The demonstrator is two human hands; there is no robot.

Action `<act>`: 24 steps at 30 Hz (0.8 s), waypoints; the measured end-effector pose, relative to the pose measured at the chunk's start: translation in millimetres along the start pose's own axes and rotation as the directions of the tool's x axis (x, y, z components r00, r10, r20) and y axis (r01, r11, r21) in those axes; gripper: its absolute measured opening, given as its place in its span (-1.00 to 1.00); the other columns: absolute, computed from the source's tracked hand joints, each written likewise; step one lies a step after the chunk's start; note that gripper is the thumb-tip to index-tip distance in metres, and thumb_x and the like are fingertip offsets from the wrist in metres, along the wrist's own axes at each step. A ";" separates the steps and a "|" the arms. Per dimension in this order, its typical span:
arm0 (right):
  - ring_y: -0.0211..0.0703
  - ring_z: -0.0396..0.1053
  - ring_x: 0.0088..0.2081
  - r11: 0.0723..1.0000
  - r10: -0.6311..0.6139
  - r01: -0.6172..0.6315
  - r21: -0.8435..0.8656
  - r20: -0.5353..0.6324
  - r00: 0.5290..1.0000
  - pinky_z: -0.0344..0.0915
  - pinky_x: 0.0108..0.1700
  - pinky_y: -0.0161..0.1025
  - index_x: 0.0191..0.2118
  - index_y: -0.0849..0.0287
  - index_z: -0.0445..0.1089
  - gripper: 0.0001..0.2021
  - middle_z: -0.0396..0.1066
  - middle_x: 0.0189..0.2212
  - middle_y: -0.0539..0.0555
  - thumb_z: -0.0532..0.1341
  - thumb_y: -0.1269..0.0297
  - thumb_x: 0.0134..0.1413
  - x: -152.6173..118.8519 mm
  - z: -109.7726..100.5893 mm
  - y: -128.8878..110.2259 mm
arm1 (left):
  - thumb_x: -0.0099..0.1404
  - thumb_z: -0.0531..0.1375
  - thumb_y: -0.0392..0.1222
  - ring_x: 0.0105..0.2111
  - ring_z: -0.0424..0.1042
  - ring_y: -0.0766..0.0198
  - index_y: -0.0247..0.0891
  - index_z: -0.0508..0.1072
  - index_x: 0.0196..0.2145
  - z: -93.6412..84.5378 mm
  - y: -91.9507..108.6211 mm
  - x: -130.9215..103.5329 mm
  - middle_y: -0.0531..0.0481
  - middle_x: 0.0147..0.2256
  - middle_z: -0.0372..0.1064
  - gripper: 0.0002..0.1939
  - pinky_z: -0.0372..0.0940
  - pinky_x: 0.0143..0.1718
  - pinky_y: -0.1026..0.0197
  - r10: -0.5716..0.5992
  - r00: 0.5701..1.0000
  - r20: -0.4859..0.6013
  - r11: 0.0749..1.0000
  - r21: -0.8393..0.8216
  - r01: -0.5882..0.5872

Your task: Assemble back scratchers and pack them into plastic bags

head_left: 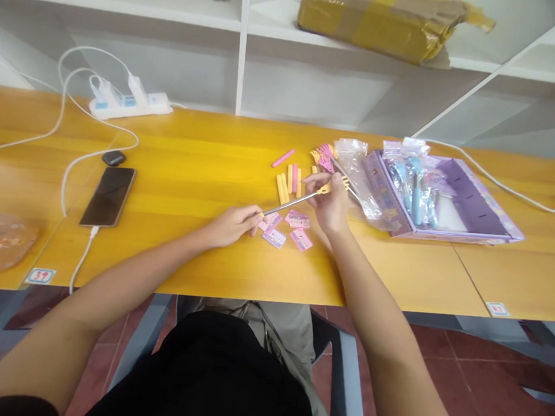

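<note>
Between my two hands stretches a telescopic back scratcher (293, 203) with a thin metal rod and a yellow claw-shaped head. My left hand (236, 225) pinches the rod's lower left end. Around the claw end, my right hand (329, 202) has its fingers closed. Small pink and purple cards (300, 239) lie on the table below the rod. Just beyond it are several yellow and pink handle tubes (289, 182), with one pink tube (283, 158) lying apart. Pink and yellow claw heads (325, 157) are piled past my right hand.
Clear plastic bags (362, 182) lie against a purple box (484, 210) holding bagged blue-handled items (417, 199). On the left are a charging phone (108, 197), a black case (114, 157) and a power strip (132, 106) with loose cables. A taped carton (376, 18) sits on the shelf.
</note>
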State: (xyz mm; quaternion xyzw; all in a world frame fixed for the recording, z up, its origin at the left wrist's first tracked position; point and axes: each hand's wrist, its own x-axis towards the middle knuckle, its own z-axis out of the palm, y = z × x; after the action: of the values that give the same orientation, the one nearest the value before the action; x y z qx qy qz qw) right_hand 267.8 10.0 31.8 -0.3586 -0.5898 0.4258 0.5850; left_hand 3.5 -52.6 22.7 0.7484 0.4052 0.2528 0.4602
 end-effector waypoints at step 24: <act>-0.19 0.16 -0.55 0.985 0.173 -0.172 -0.032 0.311 0.935 0.16 -0.49 -0.20 -0.13 0.09 0.58 -0.26 0.47 -0.48 0.04 -0.08 -0.45 0.46 -37.0 44.0 11.7 | 0.64 0.00 0.10 -0.34 0.43 0.24 -0.19 0.39 -0.31 4.9 -0.8 0.4 0.04 -0.36 0.50 -0.56 0.26 -0.16 0.16 0.035 0.999 -0.004 0.999 0.012 -0.035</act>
State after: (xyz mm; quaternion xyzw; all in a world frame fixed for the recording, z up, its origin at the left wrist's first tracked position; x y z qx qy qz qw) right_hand 225.2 -23.2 8.8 -0.3384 -0.6421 0.5254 0.4439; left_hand 7.2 -54.4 19.9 0.7575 0.3946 0.2599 0.4505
